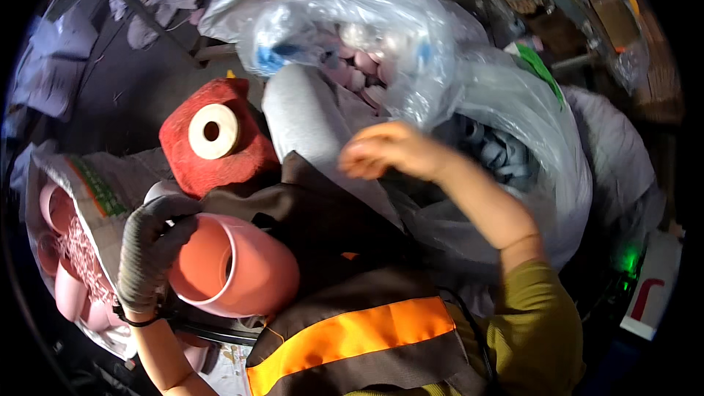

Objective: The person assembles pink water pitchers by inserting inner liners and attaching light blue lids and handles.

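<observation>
My left hand (155,246), in a grey knit glove, grips the rim of a pink plastic cup (268,268). The cup lies tilted over my lap, its mouth facing left, and a dark slot shows inside. Bare and slightly blurred, my right hand (392,152) hovers above my grey trouser leg (304,106), fingers loosely bent and nothing visible in them. Just beyond the gloved hand is a red fuzzy block (180,143) with a cream ring (224,123) on top.
A clear plastic bag (425,15) ahead holds small pink parts (364,62). Another bag (565,154) at the right contains grey-blue curved parts (502,154). At the left, a woven sack (136,176) holds pink cups (70,290) and pink shavings (88,257). A metal frame (136,7) stands far left.
</observation>
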Demonstrator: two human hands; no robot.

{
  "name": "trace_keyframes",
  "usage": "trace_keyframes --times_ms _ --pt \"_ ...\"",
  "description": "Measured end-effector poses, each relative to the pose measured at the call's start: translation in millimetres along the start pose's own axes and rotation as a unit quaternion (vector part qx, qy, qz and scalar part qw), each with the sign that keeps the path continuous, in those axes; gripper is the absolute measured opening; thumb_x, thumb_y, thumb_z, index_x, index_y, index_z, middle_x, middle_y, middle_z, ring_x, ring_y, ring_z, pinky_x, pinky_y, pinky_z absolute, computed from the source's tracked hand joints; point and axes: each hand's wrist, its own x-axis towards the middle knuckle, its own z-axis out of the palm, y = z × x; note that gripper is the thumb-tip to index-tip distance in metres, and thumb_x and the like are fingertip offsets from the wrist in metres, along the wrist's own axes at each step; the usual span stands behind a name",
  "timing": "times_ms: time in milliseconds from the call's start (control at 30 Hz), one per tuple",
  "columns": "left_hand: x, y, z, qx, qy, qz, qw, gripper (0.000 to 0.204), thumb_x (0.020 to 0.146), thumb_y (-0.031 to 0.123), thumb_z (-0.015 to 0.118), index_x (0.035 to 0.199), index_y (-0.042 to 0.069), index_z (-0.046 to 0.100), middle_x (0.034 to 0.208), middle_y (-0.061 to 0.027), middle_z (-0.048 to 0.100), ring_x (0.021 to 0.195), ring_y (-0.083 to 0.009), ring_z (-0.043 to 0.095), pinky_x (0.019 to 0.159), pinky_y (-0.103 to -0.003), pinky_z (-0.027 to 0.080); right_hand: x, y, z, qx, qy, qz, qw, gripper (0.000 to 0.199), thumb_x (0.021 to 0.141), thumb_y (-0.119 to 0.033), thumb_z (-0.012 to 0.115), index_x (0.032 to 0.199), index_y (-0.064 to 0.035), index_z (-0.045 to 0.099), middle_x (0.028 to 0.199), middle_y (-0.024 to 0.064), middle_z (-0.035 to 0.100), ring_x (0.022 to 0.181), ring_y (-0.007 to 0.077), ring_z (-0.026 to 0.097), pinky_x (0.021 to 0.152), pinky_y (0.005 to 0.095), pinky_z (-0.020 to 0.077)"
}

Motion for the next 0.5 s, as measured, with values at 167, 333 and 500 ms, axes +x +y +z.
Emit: trace_keyframes --times_ms 167,333,500 --pt "30.8 8.8 9.2 0.063 -0.049 0.023 0.997 0.019 0.078 0.002 0.067 0.096 0.0 0.069 0.084 -0.0024 0.062 0.075 -0.0111 0.057 0.069 -0.026 0.047 -120.2 124.5 -150.8 -0.14 0.192 0.327 0.915 0.043 0.093 -0.041 0.057 0.097 -0.0002 0.069 0.092 0.0107 0.071 0.077 0.0216 0.069 0.066 0.0313 0.0546" --pt "54.0 25.3 0.3 0.032 -0.068 -0.018 0.997 0.019 0.083 0.007 0.064 0.098 -0.003 0.068 0.086 -0.0051 0.067 0.082 -0.012 0.06 0.078 -0.028 0.05 -180.6 401.6 -256.1 -0.486 0.183 0.483 0.705 0.042 0.086 -0.039 0.062 0.112 -0.0061 0.069 0.12 0.0206 0.063 0.102 0.0372 0.064 0.088 0.0421 0.0515" --pt "47.2 14.1 29.0 -0.014 -0.061 -0.095 0.994 0.019 0.086 0.009 0.062 0.099 -0.003 0.068 0.087 -0.0041 0.067 0.085 -0.0115 0.06 0.08 -0.027 0.049 -133.7 374.6 -181.8 -0.603 0.251 0.331 0.681 0.04 0.088 -0.027 0.062 0.119 -0.0025 0.062 0.116 0.0214 0.064 0.105 0.0391 0.062 0.092 0.0442 0.049"
